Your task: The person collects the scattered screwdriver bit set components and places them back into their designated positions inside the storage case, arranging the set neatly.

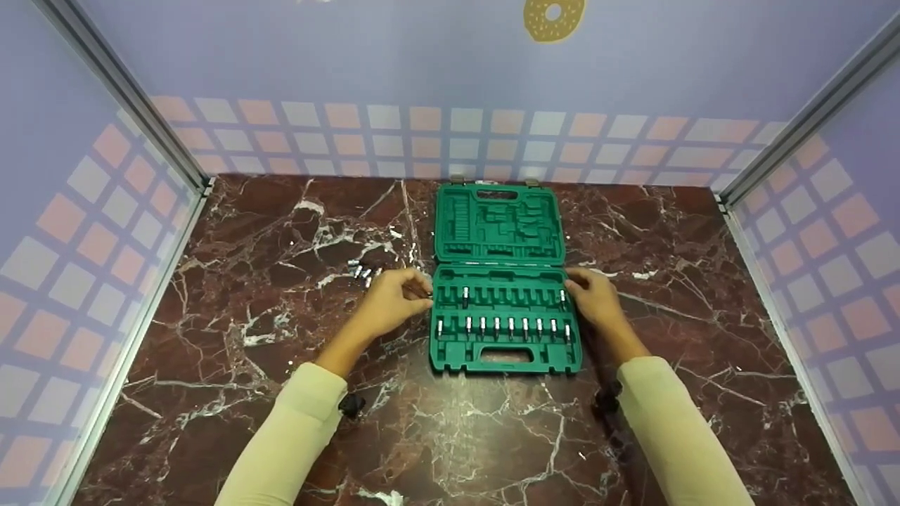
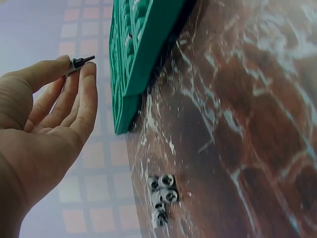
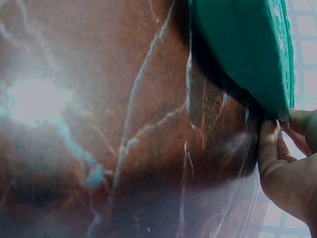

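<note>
A green socket case [image 1: 548, 357] lies open on the marbled table, its lid folded back. My left hand [image 1: 388, 303] is beside the case's left edge. In the left wrist view, its thumb and fingertips pinch a small bit socket [image 2: 82, 61] with a thin dark tip. At the right edge, my right hand [image 1: 596, 301] grips the case's side wall, thumb above and fingers low against it in the right wrist view. Several bit sockets [image 1: 511, 327] stand in the lower row of slots. Two more sit in the upper row, one [image 1: 465, 296] towards the left, one [image 1: 562, 296] at the right.
Left of the case, behind my left hand, several loose silver sockets [image 2: 166, 191] lie grouped on the table [image 1: 281, 393]. The lid [image 1: 499, 263] reaches back nearly to the rear wall [image 1: 337, 133]. Tiled-pattern panels enclose the table at both sides.
</note>
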A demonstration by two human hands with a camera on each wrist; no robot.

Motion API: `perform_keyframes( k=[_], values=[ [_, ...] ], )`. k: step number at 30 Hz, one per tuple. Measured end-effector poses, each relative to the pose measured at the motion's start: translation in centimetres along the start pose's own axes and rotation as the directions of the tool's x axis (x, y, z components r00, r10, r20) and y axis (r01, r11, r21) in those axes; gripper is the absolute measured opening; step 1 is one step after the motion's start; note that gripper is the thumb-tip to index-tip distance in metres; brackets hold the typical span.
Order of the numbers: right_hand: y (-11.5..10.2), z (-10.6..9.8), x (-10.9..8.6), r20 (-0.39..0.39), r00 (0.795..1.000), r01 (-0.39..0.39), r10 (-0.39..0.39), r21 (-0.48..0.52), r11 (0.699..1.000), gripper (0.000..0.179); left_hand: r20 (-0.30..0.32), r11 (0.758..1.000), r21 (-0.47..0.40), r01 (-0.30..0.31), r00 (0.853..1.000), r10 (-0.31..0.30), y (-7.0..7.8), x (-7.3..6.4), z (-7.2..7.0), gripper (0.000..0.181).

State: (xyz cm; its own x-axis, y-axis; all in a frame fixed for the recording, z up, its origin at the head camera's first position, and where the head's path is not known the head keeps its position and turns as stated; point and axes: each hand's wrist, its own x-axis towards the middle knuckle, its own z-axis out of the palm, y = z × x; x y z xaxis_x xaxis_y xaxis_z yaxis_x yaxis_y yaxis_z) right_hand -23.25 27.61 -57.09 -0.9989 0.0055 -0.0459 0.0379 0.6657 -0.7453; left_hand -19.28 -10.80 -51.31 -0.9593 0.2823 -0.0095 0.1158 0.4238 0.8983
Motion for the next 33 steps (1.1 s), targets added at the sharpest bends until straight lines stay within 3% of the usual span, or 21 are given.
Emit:
perform_keyframes(
  k=[6, 15, 27, 33],
  values=[
    [0.0, 0.1, 0.0, 0.01, 1.0, -0.015, 0.015, -0.03, 0.999, 0.035, 0.051, 1.0, 0.016, -0.009, 0.999, 0.008, 0.3, 0.2, 1.3, 0.016],
    [-0.1, 0.1, 0.0, 0.003, 1.0, -0.023, 0.023, -0.027, 0.999, 0.036, 0.13, 0.986, 0.158, -0.058, 0.991, 0.037, 0.7, 0.3, 3.7, 0.011],
    [-0.2, 0.1, -0.1, 0.012, 0.999, -0.032, 0.032, -0.007, 0.999, 0.036, 0.143, 0.919, 0.372, -0.128, 0.987, 0.08, 0.5, 0.6, 5.3, 0.006],
    [-0.1, 0.0, -0.1, 0.013, 0.999, -0.032, 0.032, -0.009, 0.999, 0.036, 0.098, 0.872, 0.482, -0.089, 0.994, 0.047, 0.2, 0.7, 5.6, 0.007]
  ],
)
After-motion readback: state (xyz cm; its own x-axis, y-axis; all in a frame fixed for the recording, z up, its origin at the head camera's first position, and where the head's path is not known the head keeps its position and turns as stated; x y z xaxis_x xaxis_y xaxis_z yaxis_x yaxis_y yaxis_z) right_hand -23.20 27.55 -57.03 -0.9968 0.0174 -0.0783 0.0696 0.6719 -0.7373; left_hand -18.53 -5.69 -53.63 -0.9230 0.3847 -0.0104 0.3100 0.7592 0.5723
